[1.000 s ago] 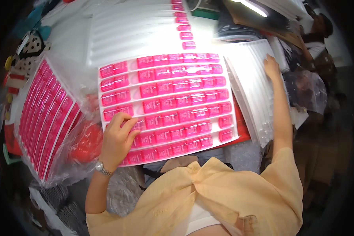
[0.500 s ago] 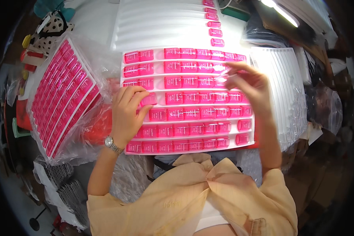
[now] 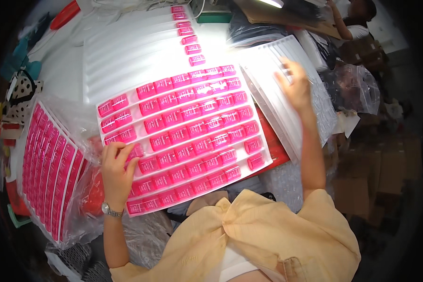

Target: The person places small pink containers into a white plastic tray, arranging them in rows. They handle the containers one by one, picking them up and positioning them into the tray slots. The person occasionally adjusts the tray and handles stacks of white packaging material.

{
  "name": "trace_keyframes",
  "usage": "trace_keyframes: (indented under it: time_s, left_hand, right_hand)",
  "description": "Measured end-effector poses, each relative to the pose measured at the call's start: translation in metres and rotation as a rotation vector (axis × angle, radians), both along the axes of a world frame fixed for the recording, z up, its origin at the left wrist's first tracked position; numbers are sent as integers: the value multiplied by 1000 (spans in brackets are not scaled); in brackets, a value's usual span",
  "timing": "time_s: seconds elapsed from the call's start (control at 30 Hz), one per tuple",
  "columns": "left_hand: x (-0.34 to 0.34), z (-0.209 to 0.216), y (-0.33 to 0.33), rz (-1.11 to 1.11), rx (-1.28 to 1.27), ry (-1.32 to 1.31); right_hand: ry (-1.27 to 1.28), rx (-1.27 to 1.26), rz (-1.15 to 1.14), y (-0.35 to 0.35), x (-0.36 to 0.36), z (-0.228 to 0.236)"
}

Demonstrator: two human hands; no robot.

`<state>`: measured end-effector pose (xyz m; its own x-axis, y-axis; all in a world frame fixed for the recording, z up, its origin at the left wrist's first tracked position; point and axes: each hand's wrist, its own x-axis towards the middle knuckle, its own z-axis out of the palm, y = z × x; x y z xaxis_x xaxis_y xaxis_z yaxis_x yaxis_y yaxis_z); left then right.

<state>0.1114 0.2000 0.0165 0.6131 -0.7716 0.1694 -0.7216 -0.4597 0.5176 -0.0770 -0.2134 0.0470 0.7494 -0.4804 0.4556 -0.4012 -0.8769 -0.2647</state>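
Since the fiddly end is on the left, I'm reading from there. Wrapped tray [image 3: 66, 197] of pink pieces sits angled at far left, clear film [image 3: 80, 225] slack near the left forearm [image 3: 116, 239]. I'd hold that arm off the film so nothing drags.

Left hand [image 3: 118, 171]: thumb and fingertips pinched on one pink piece [image 3: 136, 151], left part of the fourth row down in the front tray [image 3: 241, 151]. That grip is closed on it; can't tell if the piece is lifted or seated, fingers cover part. Bare slot [image 3: 146, 146] just right of it, in line with gaps in the three rows above. I'd pinch lightly across the sides, move level along the row, avoid clipping neighbours. Lowest two rows have their gaps near the right end instead, so I'd check row by row.

Behind, a back tray [image 3: 127, 51] on the surface [image 3: 63, 47] has one column of pink pieces, well apart from the left hand.

Right hand [image 3: 296, 87]: fingers bent and parted, nothing visible in the grip, over the white ribbed trays [image 3: 272, 103]. Contact: can't tell. I'd use it to steady the front tray's right rim; one-handed pushing could skew it.
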Motion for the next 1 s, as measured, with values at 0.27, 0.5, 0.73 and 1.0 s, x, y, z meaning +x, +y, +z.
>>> trace_keyframes:
  time_s: [0.27, 0.5, 0.73, 1.0]
  left_hand:
    - [15, -8, -14, -52, -85, -24]
    - [43, -6, -12, -29, -1, -149]
    - [-18, 7, -38, -21, -493, 451]
    - [-41, 8, -42, 36, -742, 727]
  right_hand:
    - [483, -177, -402, -127, -65, -41]
    - [-97, 66, -244, -101, -43, -31]
    - [-198, 923, 455, 155, 61, 36]
    - [120, 681, 664, 193, 56, 23]
